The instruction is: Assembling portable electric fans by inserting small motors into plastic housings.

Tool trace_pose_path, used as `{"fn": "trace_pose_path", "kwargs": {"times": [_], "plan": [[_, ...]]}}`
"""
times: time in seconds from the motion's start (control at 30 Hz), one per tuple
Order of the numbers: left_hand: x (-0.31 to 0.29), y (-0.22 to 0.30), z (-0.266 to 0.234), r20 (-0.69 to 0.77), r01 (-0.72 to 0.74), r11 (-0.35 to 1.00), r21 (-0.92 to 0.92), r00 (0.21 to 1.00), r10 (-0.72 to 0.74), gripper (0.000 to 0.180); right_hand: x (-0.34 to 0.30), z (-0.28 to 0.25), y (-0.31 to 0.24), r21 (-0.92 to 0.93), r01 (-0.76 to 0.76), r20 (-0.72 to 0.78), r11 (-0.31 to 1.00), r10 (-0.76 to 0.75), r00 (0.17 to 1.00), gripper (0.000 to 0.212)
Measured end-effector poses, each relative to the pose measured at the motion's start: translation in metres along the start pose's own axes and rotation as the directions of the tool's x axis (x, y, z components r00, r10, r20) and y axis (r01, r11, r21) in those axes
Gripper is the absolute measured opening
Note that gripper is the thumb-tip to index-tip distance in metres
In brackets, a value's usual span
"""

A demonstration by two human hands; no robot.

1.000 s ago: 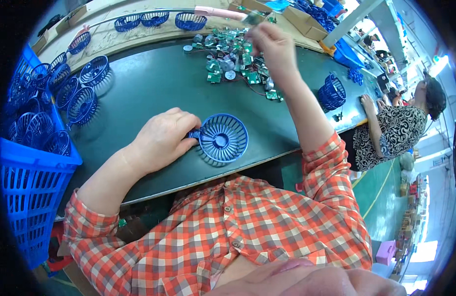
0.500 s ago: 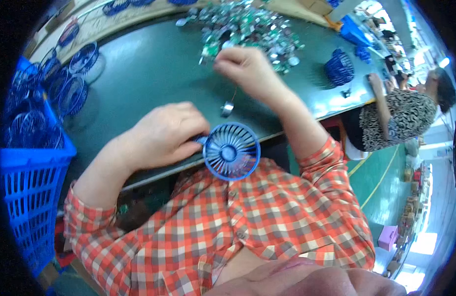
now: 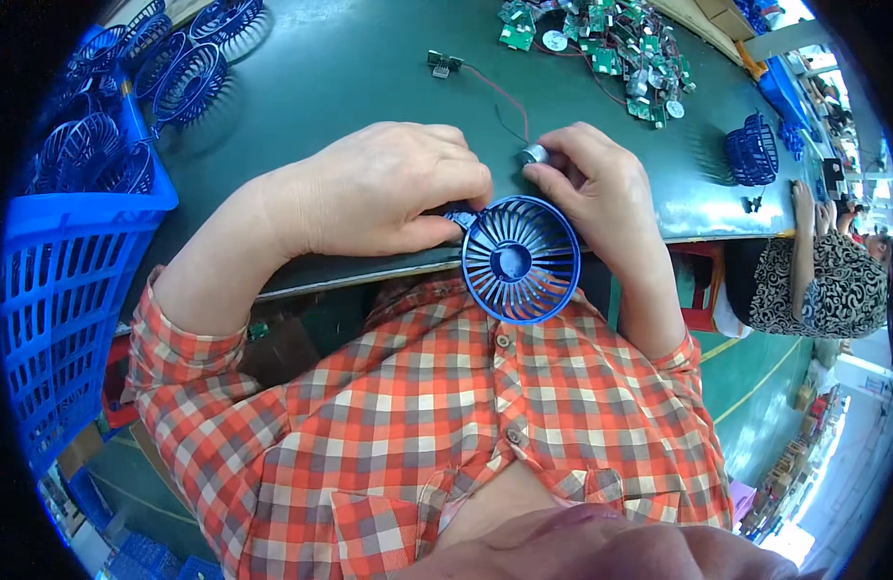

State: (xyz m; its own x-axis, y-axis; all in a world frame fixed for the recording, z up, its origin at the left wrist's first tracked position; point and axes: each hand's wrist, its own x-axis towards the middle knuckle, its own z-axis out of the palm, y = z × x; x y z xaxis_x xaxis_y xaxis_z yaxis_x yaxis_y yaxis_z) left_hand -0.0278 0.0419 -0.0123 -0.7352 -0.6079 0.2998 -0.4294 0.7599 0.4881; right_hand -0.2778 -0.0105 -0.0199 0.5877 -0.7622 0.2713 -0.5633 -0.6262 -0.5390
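Note:
My left hand (image 3: 388, 188) pinches the short stem of a round, blue slatted fan housing (image 3: 511, 261). The housing hangs over the table's front edge, its open side with a round hub facing up. Just right of it, my right hand (image 3: 601, 184) grips a small silver motor (image 3: 533, 155) between thumb and fingers, a little above the housing's rim and apart from it. A thin red wire (image 3: 504, 92) runs from the motor to a small circuit board (image 3: 444, 65) lying farther back on the green table.
Circuit boards with motors lie heaped (image 3: 611, 58) at the back. Slatted blue housings (image 3: 190, 82) stand at the back left, beside a blue plastic crate (image 3: 79, 208) full of them. On the right are stacked housings (image 3: 753, 150), a small black piece (image 3: 753, 204) and a co-worker (image 3: 819, 280).
My right hand has come down to the motor, which dangled on its wire below that hand before. The circuit board now lies on the table. My left hand keeps hold of the fan housing.

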Motion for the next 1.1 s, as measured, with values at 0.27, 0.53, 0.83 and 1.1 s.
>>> {"fn": "trace_pose_path", "kwargs": {"times": [0.27, 0.53, 0.83, 1.1], "plan": [[-0.002, -0.005, -0.003, -0.071, 0.112, 0.988, 0.107, 0.992, -0.105, 0.027, -0.003, -0.004, 0.012, -0.084, 0.047, -0.137, 0.995, -0.058, 0.989, 0.016], [-0.001, -0.005, -0.002, -0.072, 0.111, 0.988, 0.111, 0.992, -0.104, 0.027, -0.002, -0.02, 0.014, -0.175, -0.116, -0.036, 0.978, 0.111, 0.993, 0.02], [-0.002, -0.005, 0.001, -0.115, 0.157, 0.974, 0.164, 0.984, -0.14, 0.028, 0.001, -0.032, -0.01, -0.079, 0.128, -0.051, 0.989, -0.132, 0.99, 0.025], [-0.003, -0.005, 0.005, -0.143, 0.205, 0.953, 0.225, 0.974, -0.176, 0.029, -0.005, -0.018, -0.024, -0.209, 0.39, 0.217, 0.897, -0.347, 0.912, 0.03]]}}
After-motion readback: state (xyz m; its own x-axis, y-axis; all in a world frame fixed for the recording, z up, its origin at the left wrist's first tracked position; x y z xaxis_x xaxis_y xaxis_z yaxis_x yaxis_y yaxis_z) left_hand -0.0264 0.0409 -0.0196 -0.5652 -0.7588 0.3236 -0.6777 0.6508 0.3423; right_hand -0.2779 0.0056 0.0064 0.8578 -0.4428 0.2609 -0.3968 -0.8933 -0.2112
